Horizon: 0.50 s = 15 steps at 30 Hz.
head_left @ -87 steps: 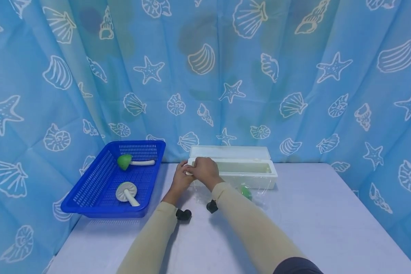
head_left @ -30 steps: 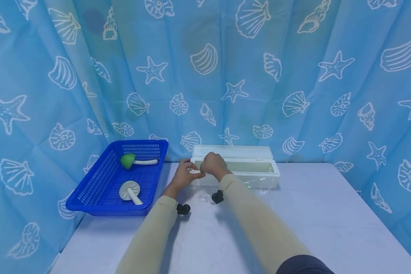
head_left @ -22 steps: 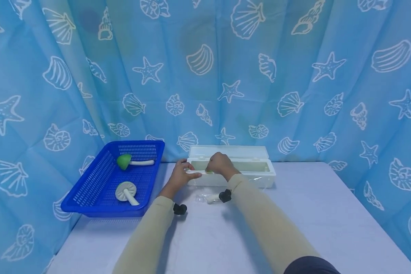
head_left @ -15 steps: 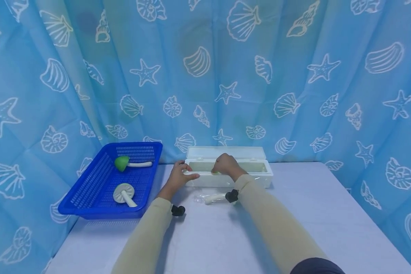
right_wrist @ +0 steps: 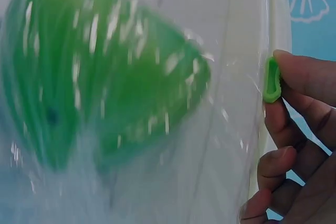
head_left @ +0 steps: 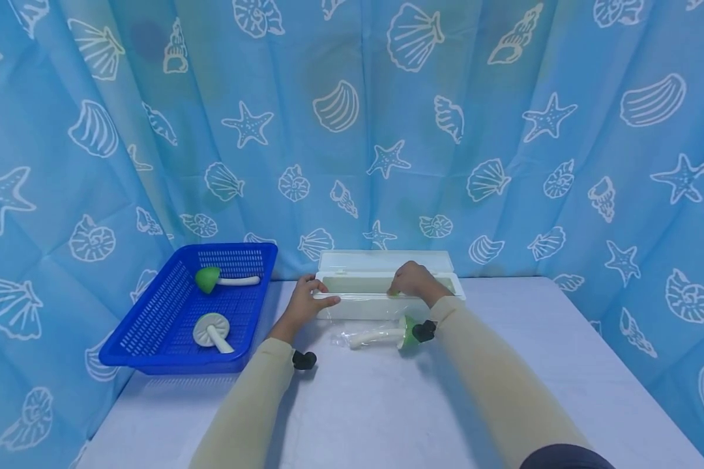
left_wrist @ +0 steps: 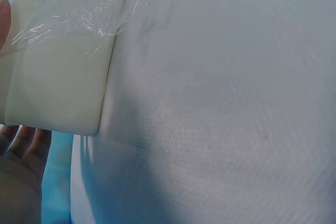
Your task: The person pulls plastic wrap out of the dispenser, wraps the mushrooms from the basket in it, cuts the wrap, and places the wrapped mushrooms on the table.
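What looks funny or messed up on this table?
Nothing looks spilled or broken. The odd one out is the green-capped, white-stemmed mushroom, lying under crinkled clear plastic film in front of the long white box; two matching green-and-white mushrooms lie uncovered in the blue plastic basket.

Curtained booth [head_left: 352,163], cloth-covered table [head_left: 375,417]

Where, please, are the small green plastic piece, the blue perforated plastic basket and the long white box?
Small green plastic piece [right_wrist: 272,81], right wrist view: its middle.
Blue perforated plastic basket [head_left: 176,365], head view: front rim.
Long white box [left_wrist: 58,80], left wrist view: side wall.
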Each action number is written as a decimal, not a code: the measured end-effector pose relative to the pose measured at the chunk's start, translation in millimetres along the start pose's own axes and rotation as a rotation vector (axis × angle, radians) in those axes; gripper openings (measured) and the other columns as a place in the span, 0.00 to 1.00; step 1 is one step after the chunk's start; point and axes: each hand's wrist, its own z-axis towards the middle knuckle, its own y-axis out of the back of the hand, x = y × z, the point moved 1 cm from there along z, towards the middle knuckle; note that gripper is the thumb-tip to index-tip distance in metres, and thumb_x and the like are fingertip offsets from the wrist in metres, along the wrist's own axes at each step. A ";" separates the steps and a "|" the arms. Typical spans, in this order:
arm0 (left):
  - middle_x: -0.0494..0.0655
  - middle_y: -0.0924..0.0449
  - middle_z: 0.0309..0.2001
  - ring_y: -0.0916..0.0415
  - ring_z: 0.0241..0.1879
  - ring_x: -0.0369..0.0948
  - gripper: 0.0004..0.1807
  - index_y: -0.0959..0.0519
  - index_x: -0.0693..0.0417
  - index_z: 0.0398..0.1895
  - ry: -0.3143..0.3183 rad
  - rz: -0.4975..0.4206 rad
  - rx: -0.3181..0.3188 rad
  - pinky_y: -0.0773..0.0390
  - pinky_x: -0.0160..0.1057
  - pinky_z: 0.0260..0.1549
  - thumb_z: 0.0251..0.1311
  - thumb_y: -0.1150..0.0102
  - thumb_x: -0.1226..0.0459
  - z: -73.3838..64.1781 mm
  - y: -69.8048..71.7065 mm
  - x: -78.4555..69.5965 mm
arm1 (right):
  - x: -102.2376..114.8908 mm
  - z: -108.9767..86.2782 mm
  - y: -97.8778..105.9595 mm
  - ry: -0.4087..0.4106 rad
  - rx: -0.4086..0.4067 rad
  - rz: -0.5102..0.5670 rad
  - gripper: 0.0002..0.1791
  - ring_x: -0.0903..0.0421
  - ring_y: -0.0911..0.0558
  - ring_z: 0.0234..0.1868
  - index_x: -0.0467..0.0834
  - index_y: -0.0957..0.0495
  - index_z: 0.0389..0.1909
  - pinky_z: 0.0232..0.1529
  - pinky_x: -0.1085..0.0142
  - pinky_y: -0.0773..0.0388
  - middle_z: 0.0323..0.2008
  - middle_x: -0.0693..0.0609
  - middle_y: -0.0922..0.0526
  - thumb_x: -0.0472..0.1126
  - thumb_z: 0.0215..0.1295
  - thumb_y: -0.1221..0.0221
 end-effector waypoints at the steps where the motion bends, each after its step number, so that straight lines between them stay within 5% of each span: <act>1: 0.59 0.44 0.70 0.47 0.68 0.59 0.18 0.24 0.53 0.31 0.000 -0.002 0.001 0.41 0.59 0.63 0.50 0.26 0.53 -0.1 -0.1 0.2 | -3.6 -1.1 2.5 -0.008 0.002 -0.009 0.11 0.49 0.21 0.39 0.40 0.15 0.31 0.47 0.53 0.24 0.36 0.49 0.16 0.45 0.56 0.34; 8: 0.59 0.44 0.69 0.46 0.68 0.58 0.18 0.25 0.54 0.31 0.003 -0.025 0.004 0.41 0.59 0.63 0.51 0.26 0.53 -2.1 -0.1 -1.3 | -35.8 -13.6 26.6 -0.063 0.034 -0.076 0.15 0.41 0.23 0.52 0.37 0.17 0.39 0.53 0.50 0.27 0.49 0.40 0.19 0.45 0.58 0.35; 15: 0.60 0.44 0.69 0.46 0.67 0.59 0.17 0.25 0.54 0.28 -0.019 -0.040 -0.005 0.42 0.60 0.63 0.52 0.27 0.55 -1.8 1.6 -2.2 | -71.4 -27.6 48.1 -0.080 0.030 -0.124 0.20 0.41 0.22 0.48 0.32 0.19 0.45 0.50 0.48 0.25 0.48 0.37 0.20 0.43 0.58 0.36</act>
